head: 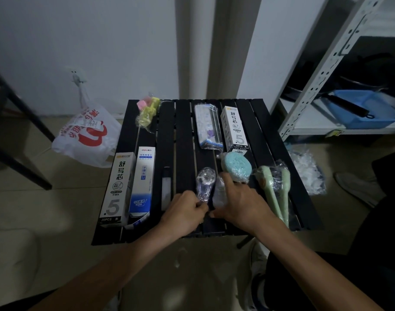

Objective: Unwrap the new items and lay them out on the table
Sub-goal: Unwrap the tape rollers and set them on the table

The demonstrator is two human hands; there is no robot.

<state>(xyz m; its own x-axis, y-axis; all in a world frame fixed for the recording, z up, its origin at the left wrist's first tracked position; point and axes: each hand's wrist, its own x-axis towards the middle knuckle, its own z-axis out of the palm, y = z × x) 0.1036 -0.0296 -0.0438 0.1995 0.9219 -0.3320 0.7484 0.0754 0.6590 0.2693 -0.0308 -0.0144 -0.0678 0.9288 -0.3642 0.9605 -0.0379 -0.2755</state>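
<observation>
A person's left hand (185, 209) pinches the lower end of a small clear-wrapped transparent item (205, 184) near the front edge of a black slatted table (185, 135), fingers and thumb curled onto the wrapper. The right hand (240, 199) lies just beside it on the table, fingers stretched out and relaxed over a loose piece of clear film (218, 193), gripping nothing. Its forefinger reaches up to a round teal scrubbing sponge (237, 166); whether the two touch cannot be told. On the table's right side, a pair of pale green long-handled brushes (276, 187) lies sealed in clear plastic. Toward the table's far edge stand out a white refill box (233, 127) printed ".5" and, just left of it, a blue-and-white patterned packet (207, 126) in clear wrap. A yellow and pink bagged item (147, 111) rests at the table's far left corner. Along the table's left side lie a second white refill box (118, 187) marked "20PCS" and, touching it, a blue-and-white carton (142, 182) with its near flap open. A slim dark object (166, 187), too dim to identify, lies between that carton and the left hand. On the floor left of the table sits a white carrier bag with red print (86, 135). Right of the table lie crumpled clear wrappings (306, 171), and beyond them a white metal shelf (313, 86) holds a blue plastic tray (367, 113).
</observation>
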